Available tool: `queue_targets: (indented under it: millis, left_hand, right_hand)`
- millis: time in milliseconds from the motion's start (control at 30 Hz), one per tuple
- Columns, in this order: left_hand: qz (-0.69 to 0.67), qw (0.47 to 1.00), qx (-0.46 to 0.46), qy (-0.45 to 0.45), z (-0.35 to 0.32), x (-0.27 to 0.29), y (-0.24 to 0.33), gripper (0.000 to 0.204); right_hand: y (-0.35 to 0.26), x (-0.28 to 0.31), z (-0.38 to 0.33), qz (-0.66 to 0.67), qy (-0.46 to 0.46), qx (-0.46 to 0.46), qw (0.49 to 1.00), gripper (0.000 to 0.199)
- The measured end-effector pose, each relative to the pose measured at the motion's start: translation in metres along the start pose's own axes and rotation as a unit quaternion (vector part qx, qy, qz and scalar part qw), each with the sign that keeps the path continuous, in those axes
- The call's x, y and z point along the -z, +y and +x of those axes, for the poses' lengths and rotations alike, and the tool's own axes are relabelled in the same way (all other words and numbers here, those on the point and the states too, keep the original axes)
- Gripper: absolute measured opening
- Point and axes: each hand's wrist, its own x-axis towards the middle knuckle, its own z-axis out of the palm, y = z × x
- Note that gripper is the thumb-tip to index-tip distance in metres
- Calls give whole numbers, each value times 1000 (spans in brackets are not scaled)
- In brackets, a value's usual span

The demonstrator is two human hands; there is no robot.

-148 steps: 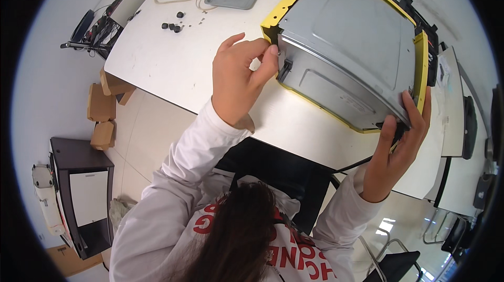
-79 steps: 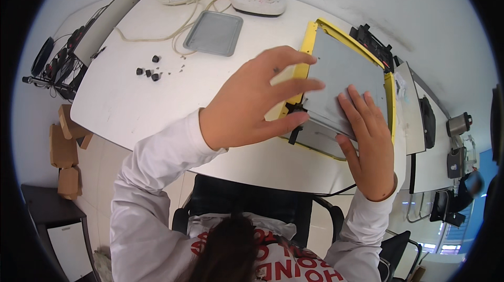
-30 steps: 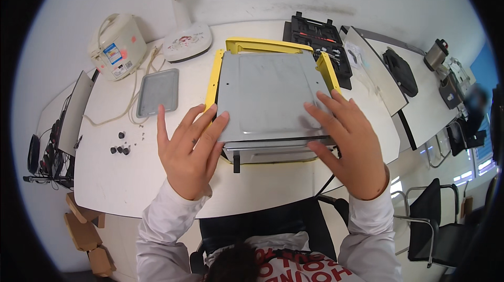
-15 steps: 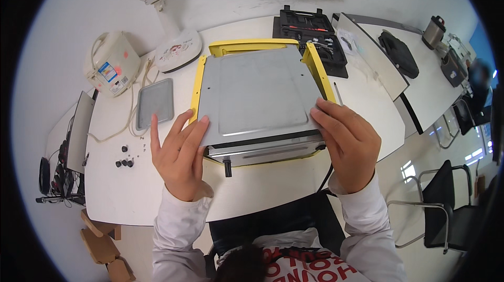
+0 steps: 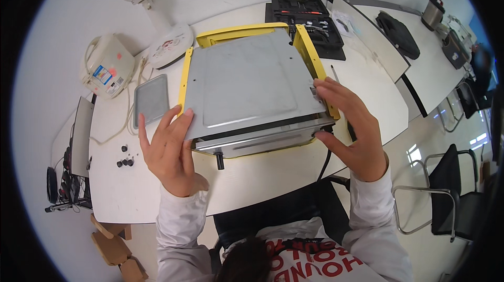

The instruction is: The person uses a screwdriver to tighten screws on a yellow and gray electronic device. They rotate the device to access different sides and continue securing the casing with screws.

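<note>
Head view: the yellow-trimmed metal oven [image 5: 252,88] lies flat on the white tabletop [image 5: 262,172], grey panel facing up, right in front of the person. The left hand [image 5: 170,151] rests at its near left corner, fingers spread and flat, gripping nothing. The right hand [image 5: 349,130] presses the right yellow edge, fingers loosely curved against it, not clenched. By my reading the box is set down and steadied; any opening of the panel isn't begun, and the toolcase [image 5: 307,17] behind sits untouched. Small black knobs [image 5: 125,160] lie well apart at left. The oven's underside and front stay hidden.
</note>
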Motion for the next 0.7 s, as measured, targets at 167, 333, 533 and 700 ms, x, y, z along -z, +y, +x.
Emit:
queue_targets:
  millis: [167,333,533,700]
  left_hand:
    - [5,999,-22,-24,3,2,-2,42]
    - [3,999,-29,-42,5,4,-5,44]
    - [48,995,-42,-80,4,10,-1,46]
    - [35,988,-47,-140,9,21,2,48]
  right_hand:
    - [8,-2,-5,-11,6,-20,1000,60]
    - [9,-3,-6,-25,4,-1,1000,52]
    - [12,-4,-8,-29,6,9,1000,47]
    - [13,-6,-9,-7,17,10,1000,45]
